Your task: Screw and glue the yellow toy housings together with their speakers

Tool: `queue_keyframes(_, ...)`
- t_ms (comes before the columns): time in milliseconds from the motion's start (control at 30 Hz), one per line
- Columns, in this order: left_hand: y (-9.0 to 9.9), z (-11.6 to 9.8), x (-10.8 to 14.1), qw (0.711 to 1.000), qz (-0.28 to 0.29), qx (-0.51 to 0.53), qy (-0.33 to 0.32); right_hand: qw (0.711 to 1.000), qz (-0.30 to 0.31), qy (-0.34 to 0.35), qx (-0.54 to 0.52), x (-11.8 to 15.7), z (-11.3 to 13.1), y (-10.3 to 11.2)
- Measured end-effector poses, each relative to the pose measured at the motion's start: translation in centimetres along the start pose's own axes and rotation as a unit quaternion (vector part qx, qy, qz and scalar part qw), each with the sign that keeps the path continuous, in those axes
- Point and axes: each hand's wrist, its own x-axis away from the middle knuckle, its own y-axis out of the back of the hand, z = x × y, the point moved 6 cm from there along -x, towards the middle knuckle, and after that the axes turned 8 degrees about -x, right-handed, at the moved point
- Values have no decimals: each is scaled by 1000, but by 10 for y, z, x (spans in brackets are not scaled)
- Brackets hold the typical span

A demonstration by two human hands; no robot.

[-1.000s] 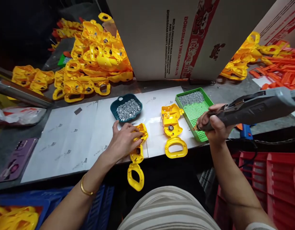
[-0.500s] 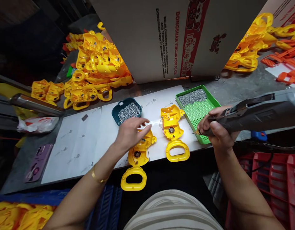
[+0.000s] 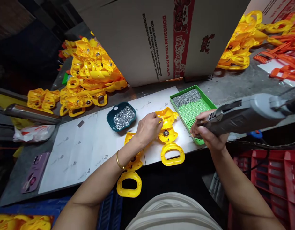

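My right hand [image 3: 210, 131] is wrapped around the front of a grey electric screwdriver [image 3: 243, 115], its tip pointing left over the green tray's near edge. My left hand [image 3: 149, 129] is curled at the left edge of a yellow plastic toy shell [image 3: 168, 135] with a ring handle. Its fingertips touch or hover over the shell's upper half; what they pinch, if anything, is hidden. A round metal part sits inside that shell. Under my left wrist lies a second yellow shell [image 3: 129, 183], partly covered, its ring handle overhanging the table edge.
A dark teal dish [image 3: 110, 119] of small screws and a green perforated tray [image 3: 197, 111] with more screws stand on the white board [image 3: 73, 147]. Behind are a large carton [image 3: 137, 48] and yellow shell heaps [image 3: 90, 70]. A purple phone [image 3: 36, 172] lies left; red crates [image 3: 269, 179] stand right.
My left hand has moved right from above the left shell to the right shell, and its fingers have curled in. The screwdriver stays in my right hand. The whole view has shifted slightly.
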Motion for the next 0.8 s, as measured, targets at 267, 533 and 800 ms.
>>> queue_keyframes(267, 3, 4, 0, 999, -54, -6, -8, 1000, -11, -4, -3, -2, 0, 4)
queue_keyframes(533, -9, 13, 0, 991, -61, 118, 10, 992, 95, -32, -76, -5, -2, 1)
queue_keyframes(800, -32, 14, -3, 845, -21, 520, 127, 972, 111, -94, -187, -6, -1, -3)
